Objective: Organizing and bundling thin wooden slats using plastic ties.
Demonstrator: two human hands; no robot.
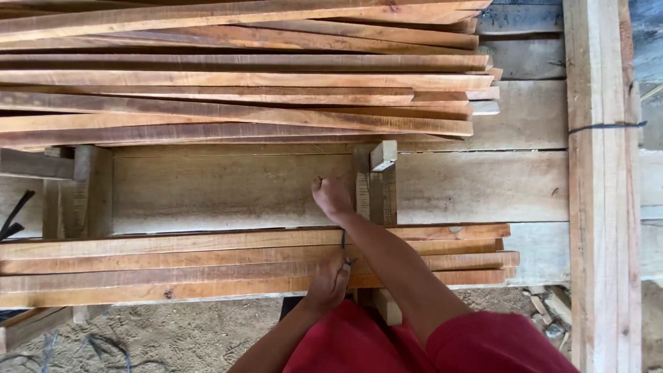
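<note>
Bare workbench boards (pixel 228 190) separate two slat stacks; both hands, left (pixel 328 283) and right (pixel 331 197), grip a dark strap (pixel 342 240).

A large pile of long reddish-brown wooden slats (pixel 235 76) lies across the top of the rough grey plank workbench (pixel 525 179). At the right, a pale upright wooden beam (pixel 599 193) stands, with a thin dark wire (pixel 608 126) around it. Below the bench is sandy ground with sawdust (pixel 179 335).
</note>
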